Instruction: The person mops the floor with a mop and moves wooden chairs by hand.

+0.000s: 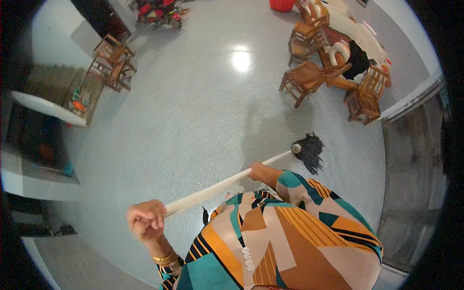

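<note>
A string mop with dark grey strands (309,152) rests its head on the grey floor (174,119), to the right of my body. Its pale handle (210,191) slants down to the left across my front. Near the handle's upper end, my left hand (146,219) is closed around it; a gold-coloured bracelet circles that wrist. My right hand (258,171) grips the same handle lower down, closer to the mop head. The fingers of the right hand are partly hidden by its back.
Wooden chairs (302,80) stand around a cluttered table at the upper right. More wooden chairs (115,61) are by the left wall, near a glass-fronted cabinet (81,94). A red vehicle-like object (156,14) is at the far left, and a red container (281,4) at the back.
</note>
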A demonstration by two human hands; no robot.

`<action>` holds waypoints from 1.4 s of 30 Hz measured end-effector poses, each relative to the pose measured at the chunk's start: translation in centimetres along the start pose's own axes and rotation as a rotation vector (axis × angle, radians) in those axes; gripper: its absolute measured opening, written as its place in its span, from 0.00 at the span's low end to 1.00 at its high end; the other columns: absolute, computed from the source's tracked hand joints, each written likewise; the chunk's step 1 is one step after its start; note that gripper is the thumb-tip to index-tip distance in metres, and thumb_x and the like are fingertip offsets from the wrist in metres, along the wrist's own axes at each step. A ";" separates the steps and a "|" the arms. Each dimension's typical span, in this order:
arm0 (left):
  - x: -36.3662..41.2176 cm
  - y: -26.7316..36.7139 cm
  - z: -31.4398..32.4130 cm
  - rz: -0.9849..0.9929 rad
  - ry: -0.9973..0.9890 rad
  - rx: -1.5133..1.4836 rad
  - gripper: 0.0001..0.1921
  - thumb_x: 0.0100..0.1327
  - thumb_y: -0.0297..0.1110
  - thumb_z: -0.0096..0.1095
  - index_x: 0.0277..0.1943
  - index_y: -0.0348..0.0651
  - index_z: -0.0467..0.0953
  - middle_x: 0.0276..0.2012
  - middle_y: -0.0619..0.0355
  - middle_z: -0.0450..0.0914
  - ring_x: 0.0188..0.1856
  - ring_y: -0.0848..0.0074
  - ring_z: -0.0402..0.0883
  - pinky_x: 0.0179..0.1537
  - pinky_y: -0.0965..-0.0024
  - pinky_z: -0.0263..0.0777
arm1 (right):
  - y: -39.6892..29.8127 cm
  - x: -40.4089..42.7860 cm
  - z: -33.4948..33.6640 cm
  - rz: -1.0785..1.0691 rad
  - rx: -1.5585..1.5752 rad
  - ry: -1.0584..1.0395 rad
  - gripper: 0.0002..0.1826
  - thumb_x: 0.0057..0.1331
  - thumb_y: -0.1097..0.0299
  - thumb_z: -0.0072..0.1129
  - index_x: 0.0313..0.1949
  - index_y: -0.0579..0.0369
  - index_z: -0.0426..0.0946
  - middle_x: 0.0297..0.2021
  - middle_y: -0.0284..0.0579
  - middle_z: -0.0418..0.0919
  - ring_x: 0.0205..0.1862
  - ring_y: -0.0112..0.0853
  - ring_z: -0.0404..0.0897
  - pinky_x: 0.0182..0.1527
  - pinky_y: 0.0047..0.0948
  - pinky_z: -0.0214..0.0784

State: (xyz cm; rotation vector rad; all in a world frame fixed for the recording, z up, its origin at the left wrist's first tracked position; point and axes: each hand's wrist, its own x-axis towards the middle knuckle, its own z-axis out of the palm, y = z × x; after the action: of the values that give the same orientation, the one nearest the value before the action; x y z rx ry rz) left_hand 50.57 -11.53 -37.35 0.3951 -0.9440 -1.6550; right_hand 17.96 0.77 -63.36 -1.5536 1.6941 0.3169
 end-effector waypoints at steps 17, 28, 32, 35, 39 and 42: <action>-13.0 7.5 4.8 0.535 0.347 0.688 0.05 0.48 0.31 0.46 0.19 0.45 0.65 0.04 0.66 0.62 0.06 0.84 0.61 0.19 0.80 0.59 | -14.7 7.6 0.0 -0.435 -0.458 -0.183 0.09 0.53 0.63 0.44 0.23 0.54 0.69 0.16 0.44 0.69 0.19 0.34 0.68 0.24 0.27 0.59; -19.3 8.8 14.7 0.635 0.448 0.935 0.06 0.40 0.30 0.43 0.14 0.39 0.64 0.08 0.59 0.61 0.10 0.77 0.60 0.14 0.74 0.53 | -21.5 5.4 6.8 -0.858 -0.143 -0.432 0.06 0.52 0.73 0.41 0.20 0.56 0.67 0.15 0.46 0.67 0.17 0.34 0.68 0.20 0.33 0.62; -19.9 10.8 18.9 0.560 0.476 1.140 0.07 0.43 0.29 0.43 0.14 0.40 0.59 0.07 0.61 0.58 0.08 0.80 0.56 0.12 0.76 0.49 | -25.7 1.5 10.1 -0.346 0.301 -0.816 0.04 0.52 0.75 0.39 0.29 0.57 0.63 0.21 0.47 0.65 0.18 0.35 0.68 0.17 0.32 0.62; -19.7 11.1 20.8 0.595 0.542 1.229 0.07 0.45 0.29 0.43 0.15 0.40 0.60 0.07 0.61 0.58 0.08 0.80 0.56 0.12 0.76 0.49 | -29.2 -2.4 11.1 0.620 0.874 -0.813 0.09 0.52 0.77 0.38 0.35 0.58 0.59 0.26 0.48 0.64 0.19 0.36 0.68 0.15 0.32 0.63; -20.4 12.2 22.4 0.758 0.760 1.428 0.07 0.46 0.30 0.43 0.17 0.40 0.61 0.07 0.62 0.58 0.09 0.80 0.56 0.11 0.76 0.48 | -30.0 -3.3 14.9 1.099 1.137 -0.729 0.13 0.51 0.79 0.39 0.39 0.59 0.58 0.28 0.47 0.63 0.19 0.34 0.69 0.15 0.28 0.65; -21.4 12.6 23.1 0.872 0.933 1.604 0.07 0.48 0.30 0.43 0.18 0.39 0.61 0.08 0.62 0.58 0.09 0.80 0.56 0.11 0.76 0.48 | -31.3 -4.5 12.4 0.828 0.943 -0.749 0.14 0.51 0.79 0.42 0.39 0.60 0.58 0.29 0.47 0.65 0.20 0.33 0.70 0.17 0.28 0.68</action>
State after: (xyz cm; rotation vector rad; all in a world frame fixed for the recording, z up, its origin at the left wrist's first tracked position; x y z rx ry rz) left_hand 49.63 16.41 -18.10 1.3755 -1.2106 0.4031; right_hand 51.15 5.42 -58.22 0.0238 1.4200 0.3636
